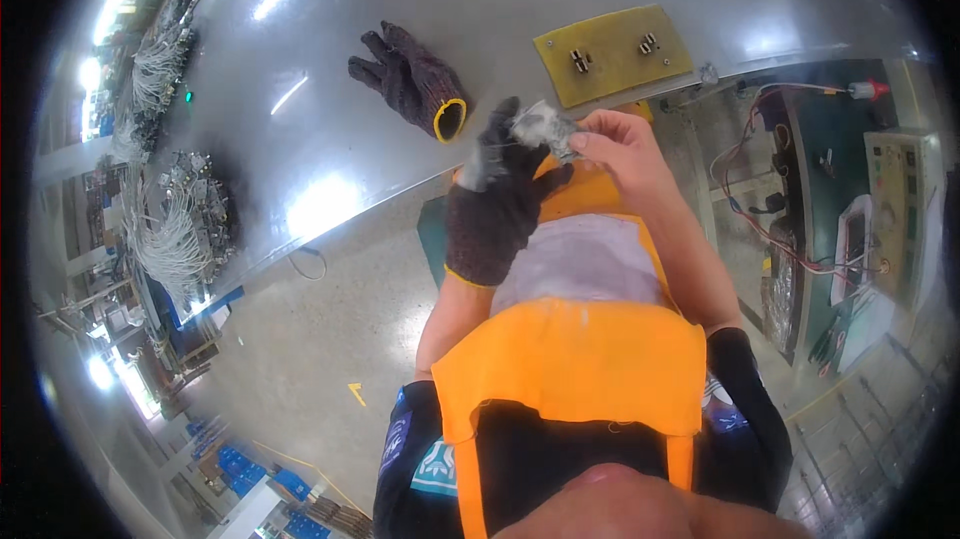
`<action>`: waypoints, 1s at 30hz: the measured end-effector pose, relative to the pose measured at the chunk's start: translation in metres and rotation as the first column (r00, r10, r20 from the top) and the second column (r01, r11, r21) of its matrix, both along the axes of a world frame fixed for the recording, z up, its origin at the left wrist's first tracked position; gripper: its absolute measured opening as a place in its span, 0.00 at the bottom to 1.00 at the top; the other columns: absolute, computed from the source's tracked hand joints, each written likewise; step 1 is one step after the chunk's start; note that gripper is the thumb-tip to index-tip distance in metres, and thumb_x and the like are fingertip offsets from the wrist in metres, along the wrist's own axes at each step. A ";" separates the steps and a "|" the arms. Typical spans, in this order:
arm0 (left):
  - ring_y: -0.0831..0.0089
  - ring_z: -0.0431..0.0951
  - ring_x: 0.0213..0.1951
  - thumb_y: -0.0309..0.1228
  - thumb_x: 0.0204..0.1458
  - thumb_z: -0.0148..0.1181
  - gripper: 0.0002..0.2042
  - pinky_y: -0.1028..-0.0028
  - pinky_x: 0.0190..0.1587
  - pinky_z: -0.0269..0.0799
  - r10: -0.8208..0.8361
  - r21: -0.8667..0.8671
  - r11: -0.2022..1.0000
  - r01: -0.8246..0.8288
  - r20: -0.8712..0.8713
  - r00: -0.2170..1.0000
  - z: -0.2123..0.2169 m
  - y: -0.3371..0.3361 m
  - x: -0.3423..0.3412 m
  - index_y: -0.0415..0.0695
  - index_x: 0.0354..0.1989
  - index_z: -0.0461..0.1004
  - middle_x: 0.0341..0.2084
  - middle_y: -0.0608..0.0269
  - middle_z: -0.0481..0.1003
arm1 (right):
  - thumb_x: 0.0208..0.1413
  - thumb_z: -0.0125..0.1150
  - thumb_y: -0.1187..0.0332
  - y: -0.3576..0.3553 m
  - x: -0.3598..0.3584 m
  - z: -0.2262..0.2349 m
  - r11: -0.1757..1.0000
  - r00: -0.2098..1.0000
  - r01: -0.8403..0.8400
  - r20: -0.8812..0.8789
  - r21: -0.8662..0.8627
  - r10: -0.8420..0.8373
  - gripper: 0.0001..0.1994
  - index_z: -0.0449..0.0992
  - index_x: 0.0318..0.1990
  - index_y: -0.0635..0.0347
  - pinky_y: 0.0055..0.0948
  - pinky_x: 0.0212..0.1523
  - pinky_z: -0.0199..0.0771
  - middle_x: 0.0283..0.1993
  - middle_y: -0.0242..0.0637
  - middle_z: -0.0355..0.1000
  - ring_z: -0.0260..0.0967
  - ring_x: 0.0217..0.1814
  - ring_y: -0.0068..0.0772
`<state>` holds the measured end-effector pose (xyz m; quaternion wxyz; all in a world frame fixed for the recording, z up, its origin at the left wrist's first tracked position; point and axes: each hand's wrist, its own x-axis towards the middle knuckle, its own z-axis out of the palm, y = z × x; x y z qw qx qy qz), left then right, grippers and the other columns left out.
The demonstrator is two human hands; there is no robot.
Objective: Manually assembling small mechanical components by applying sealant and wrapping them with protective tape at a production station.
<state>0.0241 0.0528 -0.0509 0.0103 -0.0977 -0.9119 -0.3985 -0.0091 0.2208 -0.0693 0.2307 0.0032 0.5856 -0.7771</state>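
My left hand wears a dark knit work glove with a yellow cuff and a whitish patch on its side. Its thumb sticks out to the right, apart from the fingers, which point up and away. Bare, my right hand pinches a crumpled grey-and-white piece between thumb and fingers. That piece touches the fingers of the gloved hand; its exact kind cannot be made out. On the metal table, just beyond my hands, lies a second dark knit glove, its yellow-edged opening toward me.
A yellow plate with two metal fittings lies near the front edge of the shiny metal table. Bundles of white wires hang at the left. To the right stand a control box, red cables and scissors. I wear an orange apron.
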 end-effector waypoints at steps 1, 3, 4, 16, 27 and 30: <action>0.73 0.69 0.47 0.44 0.49 0.52 0.21 0.69 0.46 0.64 -0.003 0.005 1.000 0.003 0.002 1.000 0.000 0.000 0.000 0.45 0.49 0.67 0.47 0.64 0.69 | 0.46 0.59 0.71 0.000 0.000 -0.008 0.992 0.998 0.045 0.049 -0.116 -0.040 0.06 0.72 0.31 0.63 0.15 0.25 0.57 0.25 0.28 0.68 0.60 0.24 0.15; 0.67 0.65 0.51 0.49 0.51 0.44 0.26 0.64 0.50 0.61 -0.039 0.562 0.821 -0.102 0.234 0.972 0.005 0.001 0.001 0.46 0.53 0.60 0.49 0.60 0.66 | 0.46 0.59 0.72 0.002 0.000 -0.019 0.970 0.992 0.096 0.102 -0.222 -0.075 0.05 0.71 0.30 0.62 0.16 0.24 0.56 0.23 0.27 0.67 0.60 0.24 0.15; 0.65 0.63 0.52 0.52 0.51 0.40 0.28 0.62 0.51 0.60 -0.107 0.763 0.617 -0.196 0.327 0.939 0.009 0.003 0.002 0.46 0.55 0.57 0.50 0.58 0.65 | 0.46 0.59 0.71 0.004 0.000 -0.022 0.974 0.992 0.090 0.111 -0.208 -0.068 0.05 0.71 0.29 0.62 0.15 0.25 0.56 0.23 0.27 0.67 0.60 0.23 0.15; 0.56 0.61 0.55 0.61 0.50 0.32 0.37 0.51 0.52 0.60 -0.543 0.788 -0.325 -0.523 0.297 0.785 0.009 0.003 0.004 0.45 0.61 0.48 0.54 0.53 0.61 | 0.46 0.58 0.71 0.024 0.001 -0.020 0.962 0.972 0.231 0.084 -0.144 -0.221 0.06 0.71 0.29 0.62 0.16 0.28 0.59 0.25 0.29 0.68 0.61 0.26 0.17; 0.52 0.61 0.55 0.65 0.47 0.32 0.40 0.50 0.53 0.57 -0.494 0.852 -0.257 -0.456 0.290 0.820 0.014 0.001 0.006 0.50 0.63 0.42 0.55 0.47 0.57 | 0.48 0.55 0.73 0.026 0.001 -0.013 0.886 0.935 0.345 0.027 -0.310 -0.355 0.05 0.70 0.33 0.63 0.21 0.37 0.65 0.36 0.40 0.70 0.67 0.34 0.25; 0.52 0.60 0.55 0.65 0.47 0.31 0.40 0.50 0.54 0.55 -0.504 0.869 -0.258 -0.422 0.251 0.826 0.014 0.000 0.006 0.52 0.63 0.41 0.56 0.48 0.56 | 0.44 0.57 0.75 0.014 0.000 -0.005 0.938 0.921 0.135 -0.310 -0.318 -0.238 0.07 0.72 0.33 0.60 0.27 0.44 0.64 0.47 0.45 0.67 0.66 0.43 0.33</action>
